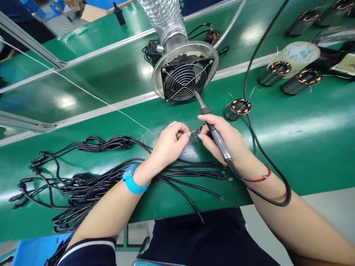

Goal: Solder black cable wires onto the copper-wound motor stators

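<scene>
My left hand (172,142) is closed in a pinch on the thin stripped wires (193,132) of a black cable. A soldering iron (217,138) rests across my right hand (229,142), its tip pointing up and away near the fan guard. The right thumb and fingertips are closed near a motor stator (203,128), which the hand mostly hides; whether they grip it I cannot tell. Just beyond, a second stator (237,109) with copper windings stands upright on the green bench (277,147). A thin pale strand (111,106) runs down from the upper left towards my left hand.
A fume-extractor fan (185,81) on a foil duct (169,18) stands ahead of my hands. Bundled black cables (91,184) cover the left side. The iron's cord (248,111) loops over my right forearm. Several stators (302,80) and a tape roll (301,55) are at the right.
</scene>
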Action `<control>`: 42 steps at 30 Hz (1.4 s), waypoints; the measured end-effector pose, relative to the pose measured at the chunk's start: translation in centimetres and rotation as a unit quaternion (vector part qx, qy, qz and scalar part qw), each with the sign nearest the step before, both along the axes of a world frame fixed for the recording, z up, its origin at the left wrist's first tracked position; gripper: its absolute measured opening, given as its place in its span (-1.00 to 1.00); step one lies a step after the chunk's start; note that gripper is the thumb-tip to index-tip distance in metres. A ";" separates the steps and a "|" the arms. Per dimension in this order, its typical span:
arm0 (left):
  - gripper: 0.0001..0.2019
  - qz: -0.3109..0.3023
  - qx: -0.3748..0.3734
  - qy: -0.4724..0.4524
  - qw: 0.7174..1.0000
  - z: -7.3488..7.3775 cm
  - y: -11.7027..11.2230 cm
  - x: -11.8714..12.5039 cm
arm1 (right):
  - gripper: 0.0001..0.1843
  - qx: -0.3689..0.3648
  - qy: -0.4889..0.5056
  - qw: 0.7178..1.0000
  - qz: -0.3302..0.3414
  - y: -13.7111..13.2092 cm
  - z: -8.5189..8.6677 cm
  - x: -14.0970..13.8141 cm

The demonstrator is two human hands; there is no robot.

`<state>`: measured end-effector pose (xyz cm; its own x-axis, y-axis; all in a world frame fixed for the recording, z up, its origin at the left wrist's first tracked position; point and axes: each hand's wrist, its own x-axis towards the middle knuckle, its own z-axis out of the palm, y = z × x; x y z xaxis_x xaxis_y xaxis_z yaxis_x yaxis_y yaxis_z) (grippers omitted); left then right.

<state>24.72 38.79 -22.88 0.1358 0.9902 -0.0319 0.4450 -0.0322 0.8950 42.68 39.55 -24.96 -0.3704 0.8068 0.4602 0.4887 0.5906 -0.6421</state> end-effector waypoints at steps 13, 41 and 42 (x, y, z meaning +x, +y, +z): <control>-0.91 -0.009 0.011 0.008 1.000 0.2 -0.5 0.1 | -0.59 0.003 0.010 0.996 -0.085 -1.5 1.7 0.8; -0.90 0.034 -0.068 -0.049 0.996 -0.3 -0.9 0.8 | -0.81 0.124 0.137 0.982 -0.044 -4.7 -0.5 2.2; -0.90 0.036 -0.067 -0.051 0.996 -0.3 -0.9 0.8 | -0.80 0.128 0.138 0.981 -0.040 -4.6 -0.4 2.2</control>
<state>25.54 37.91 -23.15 0.0744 0.9853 -0.1535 0.3491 0.1185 0.9296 44.87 34.90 -25.39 -0.1441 0.6730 0.7255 0.3682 0.7170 -0.5920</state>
